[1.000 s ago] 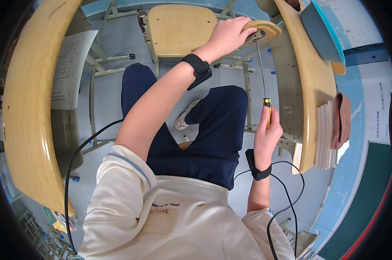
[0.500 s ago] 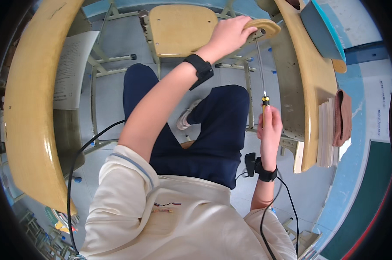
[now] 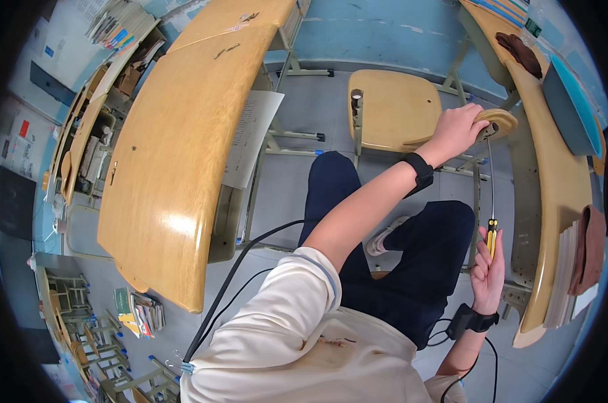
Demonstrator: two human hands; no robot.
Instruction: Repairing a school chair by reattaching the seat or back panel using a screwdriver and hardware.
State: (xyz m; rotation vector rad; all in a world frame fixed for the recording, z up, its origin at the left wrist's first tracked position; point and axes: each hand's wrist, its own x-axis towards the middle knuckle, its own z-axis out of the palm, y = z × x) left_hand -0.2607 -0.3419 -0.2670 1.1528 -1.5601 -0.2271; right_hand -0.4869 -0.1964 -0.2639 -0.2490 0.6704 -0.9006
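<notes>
Just right of the seat, the left hand grasps the board, fingers curled over its edge. Farther right, the partly closed right hand grips the screwdriver, its tip up at the board's tube.

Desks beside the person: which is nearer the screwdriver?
The right desk, bearing the blue basin; the right hand holds the screwdriver close to it. The left desk stands farther off.
</notes>
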